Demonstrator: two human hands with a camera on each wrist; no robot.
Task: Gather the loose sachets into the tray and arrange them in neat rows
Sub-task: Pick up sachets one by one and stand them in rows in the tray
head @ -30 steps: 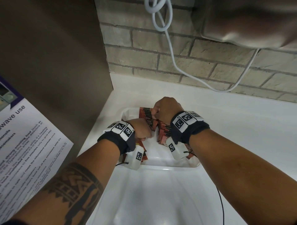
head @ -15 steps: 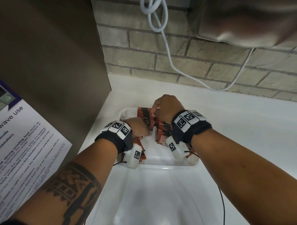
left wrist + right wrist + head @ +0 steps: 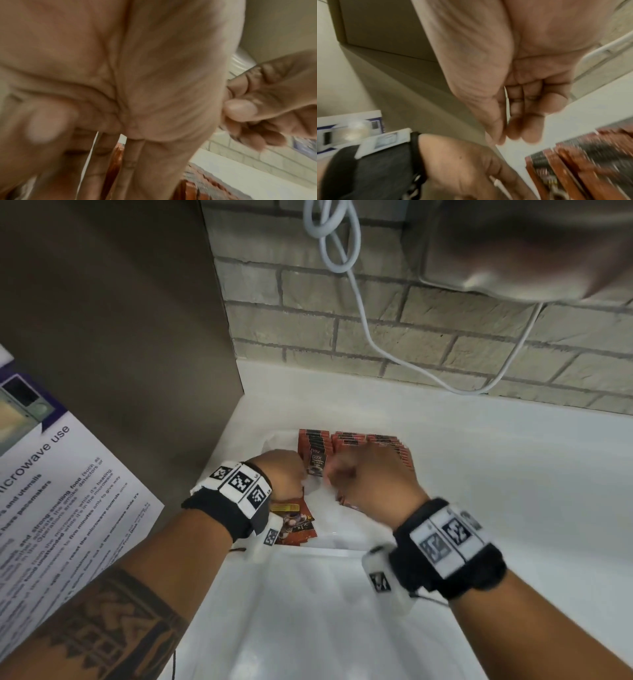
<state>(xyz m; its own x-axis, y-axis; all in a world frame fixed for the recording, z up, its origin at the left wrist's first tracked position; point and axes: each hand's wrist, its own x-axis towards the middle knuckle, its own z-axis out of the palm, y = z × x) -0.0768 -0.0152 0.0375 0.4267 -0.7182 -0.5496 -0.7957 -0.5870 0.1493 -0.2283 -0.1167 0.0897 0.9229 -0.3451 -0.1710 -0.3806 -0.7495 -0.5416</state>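
Red-brown sachets (image 3: 370,445) stand in tight rows at the far end of the clear tray (image 3: 325,546). A few loose sachets (image 3: 294,523) lie flat under my left wrist. My left hand (image 3: 284,470) hovers over the tray's left side. In the left wrist view its fingers (image 3: 135,162) hold a sachet (image 3: 116,155) edge-on. My right hand (image 3: 370,481) is blurred, just right of the left hand and in front of the rows (image 3: 573,169). Its fingers (image 3: 522,121) curl against the thumb. Whether anything is pinched there is hidden.
A brown panel (image 3: 120,337) with a microwave notice (image 3: 51,508) walls off the left. The brick wall (image 3: 376,330) with a hanging white cable (image 3: 359,302) is behind. A second clear plastic tray or lid (image 3: 308,628) lies nearer me. White counter (image 3: 513,474) stretches right.
My right hand has drawn back off the rows toward me and my left hand, uncovering the standing sachets. The left hand has stayed over the tray's left side.
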